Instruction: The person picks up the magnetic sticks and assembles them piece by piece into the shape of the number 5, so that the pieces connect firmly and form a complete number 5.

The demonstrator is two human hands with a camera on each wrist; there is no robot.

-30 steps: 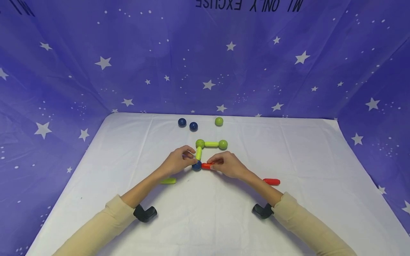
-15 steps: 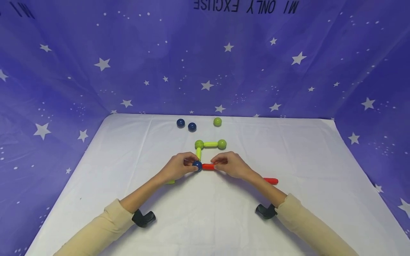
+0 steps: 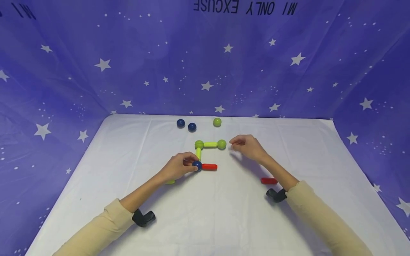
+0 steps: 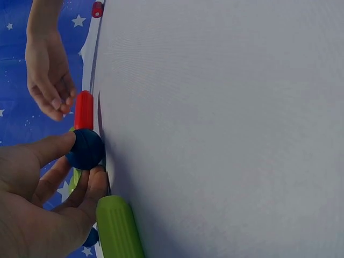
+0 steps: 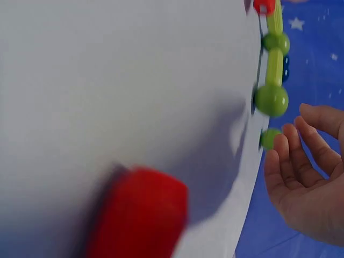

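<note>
Between thumb and fingers my left hand [image 3: 179, 166] pinches a blue ball [image 4: 87, 149] low over the table. A red rod [image 3: 210, 166] sticks out to the right from that ball, and a yellow-green rod [image 3: 198, 153] runs back from it to a green ball [image 3: 199, 144]. Another yellow-green rod [image 3: 210, 144] links this corner to a second green ball [image 3: 221, 144]. My right hand [image 3: 250, 146] hovers just right of the second green ball, fingers loosely bent with nothing in them, as the right wrist view also shows.
Two loose blue balls [image 3: 192, 127] and a loose green ball [image 3: 217, 122] lie at the back of the white table [image 3: 205, 213]. A loose red rod [image 3: 268, 181] lies by the right forearm. Partly hidden under the left forearm is a loose green rod [image 4: 118, 228].
My right hand has let go of the red rod and moved back and to the right. My left hand has shifted its fingers onto the blue ball and stays there.
</note>
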